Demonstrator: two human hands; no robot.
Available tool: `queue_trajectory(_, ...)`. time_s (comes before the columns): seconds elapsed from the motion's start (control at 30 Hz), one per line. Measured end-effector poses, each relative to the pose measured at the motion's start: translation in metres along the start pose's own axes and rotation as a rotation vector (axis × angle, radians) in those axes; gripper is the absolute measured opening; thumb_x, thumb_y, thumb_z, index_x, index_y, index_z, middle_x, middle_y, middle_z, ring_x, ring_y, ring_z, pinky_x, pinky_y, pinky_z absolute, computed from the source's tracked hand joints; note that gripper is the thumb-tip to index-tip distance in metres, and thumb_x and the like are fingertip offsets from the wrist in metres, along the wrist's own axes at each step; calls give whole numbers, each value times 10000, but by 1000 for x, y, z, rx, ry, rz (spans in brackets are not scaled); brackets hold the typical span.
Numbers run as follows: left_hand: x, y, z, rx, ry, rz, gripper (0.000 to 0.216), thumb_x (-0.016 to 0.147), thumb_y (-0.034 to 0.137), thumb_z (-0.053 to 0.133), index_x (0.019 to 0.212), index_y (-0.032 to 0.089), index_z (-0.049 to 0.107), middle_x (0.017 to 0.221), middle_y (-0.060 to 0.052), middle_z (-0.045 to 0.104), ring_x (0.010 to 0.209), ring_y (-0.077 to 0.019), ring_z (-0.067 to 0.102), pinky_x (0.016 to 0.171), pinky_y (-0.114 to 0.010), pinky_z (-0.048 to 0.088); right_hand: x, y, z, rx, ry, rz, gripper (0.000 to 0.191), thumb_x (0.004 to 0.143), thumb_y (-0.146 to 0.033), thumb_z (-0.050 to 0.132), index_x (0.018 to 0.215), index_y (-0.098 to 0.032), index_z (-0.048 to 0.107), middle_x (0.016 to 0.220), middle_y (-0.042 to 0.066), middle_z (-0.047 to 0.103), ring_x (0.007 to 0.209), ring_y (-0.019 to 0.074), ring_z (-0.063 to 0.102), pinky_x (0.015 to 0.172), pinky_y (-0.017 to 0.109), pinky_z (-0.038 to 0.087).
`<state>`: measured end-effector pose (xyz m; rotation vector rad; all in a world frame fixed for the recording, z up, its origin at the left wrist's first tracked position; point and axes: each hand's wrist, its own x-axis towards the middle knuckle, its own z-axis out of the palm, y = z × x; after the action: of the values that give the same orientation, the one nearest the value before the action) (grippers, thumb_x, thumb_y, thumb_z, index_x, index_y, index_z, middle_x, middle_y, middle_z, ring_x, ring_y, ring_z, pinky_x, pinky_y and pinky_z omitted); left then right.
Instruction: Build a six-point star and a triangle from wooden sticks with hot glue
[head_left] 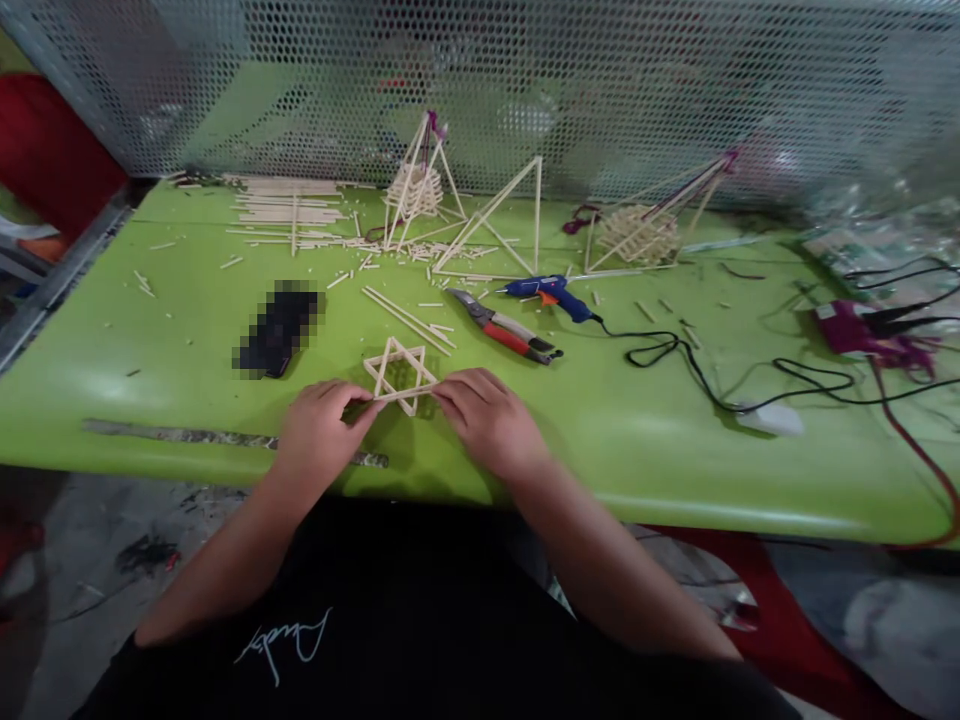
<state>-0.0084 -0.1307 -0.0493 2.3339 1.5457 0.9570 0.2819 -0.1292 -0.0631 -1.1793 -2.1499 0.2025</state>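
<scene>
A small star made of thin wooden sticks [400, 372] lies on the green table [187, 390] close to its near edge. My left hand [321, 432] pinches the star's lower left corner with curled fingers. My right hand [487, 418] grips its lower right side, fingers closed on the sticks. Both forearms reach in from below.
Red-handled cutters [510, 333] and a blue glue gun [551, 293] with a black cord [697, 370] lie just beyond the star. Loose sticks [289, 212], stick pyramids [420, 185] and a stick basket [641, 235] stand at the back before a mesh wall. A dark blurred object [281, 327] lies left.
</scene>
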Motion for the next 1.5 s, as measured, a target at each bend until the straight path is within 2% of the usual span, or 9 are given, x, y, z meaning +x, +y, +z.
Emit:
queue_trajectory(0.27,0,5,-1,99,97,177,143,1116,312,862,1022,210,824,933,-67,880,839,-266,825,811,-435,625,-1,7,0,62,104,48,128,1173,-203,720,1185,-244,841,1078,101,891,1008,288,853,925,455,728)
queue_trajectory(0.47,1,8,-3,129,137,221,125,1112,280,865,1036,202,804,911,-53,873,819,-261,830,810,-427,622,-3,11,1,112,112,63,145,1142,-233,792,1260,-228,875,1134,114,923,1040,290,892,959,461,754)
queue_trajectory(0.8,1,10,-5,152,130,225,145,1115,276,861,1008,206,794,893,-43,867,784,-260,820,786,-438,618,2,2,0,158,136,106,148,1142,-185,786,1159,-252,917,1062,69,945,956,247,915,909,401,764)
queue_trajectory(1.13,-1,12,-7,121,138,169,91,1091,264,889,1095,210,816,968,-71,898,839,-285,860,809,-450,659,4,-3,-2,157,158,124,144,1115,-157,819,1115,-261,920,1030,63,942,931,254,916,883,394,762)
queue_trajectory(1.3,-2,12,-7,79,137,177,143,1076,246,903,1201,236,835,1053,-68,923,896,-282,884,851,-450,692,4,-5,-4,146,152,141,130,1117,-167,825,1097,-263,910,1018,55,941,923,247,915,873,398,766)
queue_trajectory(1.5,-2,13,-10,49,109,174,133,1079,203,892,1188,250,834,1044,-47,924,883,-270,883,853,-453,688,4,-8,-7,130,125,181,128,1125,-196,814,1088,-272,911,1023,50,944,937,246,920,879,398,775)
